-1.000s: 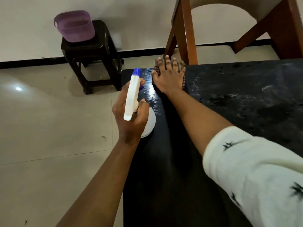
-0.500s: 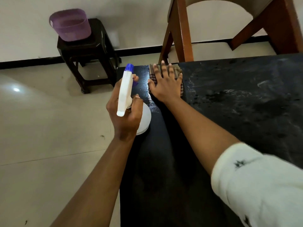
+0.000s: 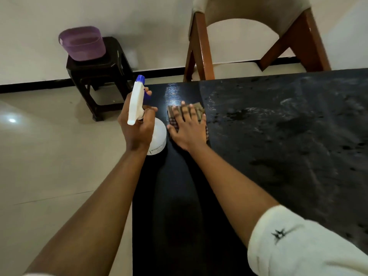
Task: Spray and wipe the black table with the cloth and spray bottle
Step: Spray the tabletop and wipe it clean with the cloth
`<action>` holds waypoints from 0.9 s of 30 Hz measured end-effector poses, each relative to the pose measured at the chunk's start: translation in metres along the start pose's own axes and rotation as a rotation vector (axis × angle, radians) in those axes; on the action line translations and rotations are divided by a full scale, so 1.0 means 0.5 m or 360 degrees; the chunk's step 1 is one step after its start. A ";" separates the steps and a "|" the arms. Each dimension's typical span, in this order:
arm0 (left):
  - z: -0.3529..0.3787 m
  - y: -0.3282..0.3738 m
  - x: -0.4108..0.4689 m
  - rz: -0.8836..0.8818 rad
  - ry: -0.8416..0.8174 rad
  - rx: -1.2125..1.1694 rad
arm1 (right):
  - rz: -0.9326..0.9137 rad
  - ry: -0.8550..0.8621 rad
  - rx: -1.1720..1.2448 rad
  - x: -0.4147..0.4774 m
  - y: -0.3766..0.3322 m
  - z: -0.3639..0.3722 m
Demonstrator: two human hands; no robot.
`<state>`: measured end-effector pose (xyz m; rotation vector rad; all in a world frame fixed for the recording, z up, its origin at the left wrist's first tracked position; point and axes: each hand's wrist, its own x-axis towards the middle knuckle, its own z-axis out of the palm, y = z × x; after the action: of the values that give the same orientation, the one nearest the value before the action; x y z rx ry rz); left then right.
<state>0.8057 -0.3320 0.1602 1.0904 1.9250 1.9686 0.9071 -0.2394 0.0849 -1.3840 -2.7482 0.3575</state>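
Note:
The black table (image 3: 268, 136) fills the right and centre of the view; its right part is wet and speckled with droplets, its left strip is dark and smooth. My right hand (image 3: 188, 128) lies flat, fingers spread, pressing a brown checked cloth (image 3: 200, 110) onto the table near the far left corner. My left hand (image 3: 138, 128) grips a white spray bottle (image 3: 158, 139) with a blue nozzle, held upright above the table's left edge, just left of the cloth.
A wooden chair (image 3: 201, 54) with a beige seat stands beyond the table's far edge. A dark stool (image 3: 99, 76) carrying a purple plastic tub (image 3: 82, 42) stands by the wall at the far left. Pale tiled floor (image 3: 49, 156) lies to the left.
My right hand has drawn the cloth back from the table's far edge toward me. The left hand with the bottle has kept its place beside it.

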 end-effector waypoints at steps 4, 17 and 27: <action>-0.005 0.030 0.002 -0.0186 -0.0055 -0.0004 | 0.0012 -0.0018 0.0000 -0.161 0.000 0.009; -0.137 0.182 -0.262 -0.0436 -0.0382 -0.0092 | 0.0093 -0.0025 -0.0021 -0.589 -0.049 0.034; -0.272 0.231 -0.485 -0.0662 -0.0675 0.0081 | 0.0295 -0.0187 -0.0063 -0.826 -0.085 0.026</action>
<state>0.9384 -0.6007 0.1920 0.9293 1.7941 1.3522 1.1195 -0.5954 0.1084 -1.6861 -2.7380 0.4066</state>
